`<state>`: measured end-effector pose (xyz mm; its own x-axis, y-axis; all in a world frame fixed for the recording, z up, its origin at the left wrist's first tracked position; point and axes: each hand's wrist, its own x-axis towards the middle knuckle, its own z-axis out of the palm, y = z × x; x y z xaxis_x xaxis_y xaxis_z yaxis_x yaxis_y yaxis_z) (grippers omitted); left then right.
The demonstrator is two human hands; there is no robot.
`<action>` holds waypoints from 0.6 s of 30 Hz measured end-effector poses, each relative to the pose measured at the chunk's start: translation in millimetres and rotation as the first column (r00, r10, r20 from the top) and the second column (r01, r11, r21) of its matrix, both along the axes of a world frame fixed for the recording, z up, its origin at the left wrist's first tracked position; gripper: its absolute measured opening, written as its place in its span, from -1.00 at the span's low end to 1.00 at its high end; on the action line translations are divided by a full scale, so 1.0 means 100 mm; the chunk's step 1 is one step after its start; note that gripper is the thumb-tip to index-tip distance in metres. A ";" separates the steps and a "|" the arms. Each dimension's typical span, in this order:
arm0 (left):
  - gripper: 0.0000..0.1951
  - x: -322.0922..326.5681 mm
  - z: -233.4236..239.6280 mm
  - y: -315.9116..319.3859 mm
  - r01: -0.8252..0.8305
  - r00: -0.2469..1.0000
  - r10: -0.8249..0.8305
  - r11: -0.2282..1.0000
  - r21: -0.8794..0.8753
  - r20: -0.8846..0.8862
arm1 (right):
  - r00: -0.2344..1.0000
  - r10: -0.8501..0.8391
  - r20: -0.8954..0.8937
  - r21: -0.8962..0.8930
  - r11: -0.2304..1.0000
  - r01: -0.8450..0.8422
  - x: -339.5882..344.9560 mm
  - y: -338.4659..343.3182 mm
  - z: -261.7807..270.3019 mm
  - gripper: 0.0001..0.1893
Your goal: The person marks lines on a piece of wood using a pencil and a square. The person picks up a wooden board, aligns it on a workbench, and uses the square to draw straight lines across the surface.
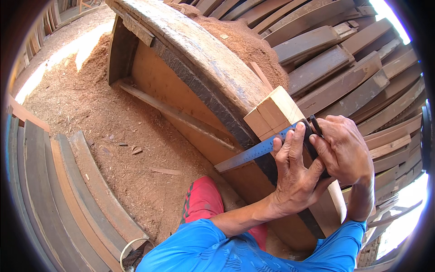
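A light wooden block [268,115] with thin lines on its faces lies at the near end of a long wooden workbench [204,47]. Across it runs a try square [251,153], its metal blade reflecting blue and reaching past the bench edge; the dark stock is partly covered by the hands. My left hand [295,166] holds the square, fingers spread over the blade beside the stock. Close against it on the right, my right hand [343,149] grips a dark pencil or marker [315,125]. The tool's tip against the wood cannot be made out.
Stacked boards [319,64] fill the right side. More long boards [51,190] lie at the lower left. Sawdust [129,146] and scraps cover the ground, with another heap behind the bench. A diagonal brace [176,115] crosses the bench's side. My knee is beside the bench.
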<state>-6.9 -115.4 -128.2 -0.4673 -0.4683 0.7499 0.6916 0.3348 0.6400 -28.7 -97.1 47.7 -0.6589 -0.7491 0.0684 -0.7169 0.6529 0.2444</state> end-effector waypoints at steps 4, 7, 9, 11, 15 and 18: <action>-0.30 -0.01 -0.03 0.00 0.015 1.000 -0.015 1.000 -0.001 -0.015 | 0.980 0.100 -0.170 -0.113 0.986 -0.120 0.02 -0.07 0.08 -0.81; -0.31 0.02 -0.02 -0.01 0.031 1.000 -0.031 0.999 -0.013 0.001 | 0.942 0.216 -0.259 -0.301 0.908 -0.291 0.02 -0.11 0.22 -0.71; -0.32 0.02 -0.02 -0.02 0.030 1.000 -0.030 0.999 -0.013 -0.003 | 0.961 0.240 -0.137 -0.522 0.807 -0.276 0.05 -0.12 0.21 -0.70; -0.35 0.03 -0.01 -0.03 0.022 1.000 -0.022 1.000 -0.001 0.003 | 0.924 0.371 -0.090 -0.438 0.819 -0.371 0.00 -0.20 0.20 -0.75; -0.41 0.05 0.00 0.01 0.002 0.999 -0.002 1.000 0.011 0.033 | 0.897 0.441 0.006 -0.281 0.862 -0.422 -0.07 -0.30 0.11 -0.80; -0.41 0.05 -0.03 0.04 0.013 0.998 -0.012 1.000 -0.012 0.056 | 0.880 0.474 0.019 -0.212 0.862 -0.460 -0.14 -0.35 0.05 -0.76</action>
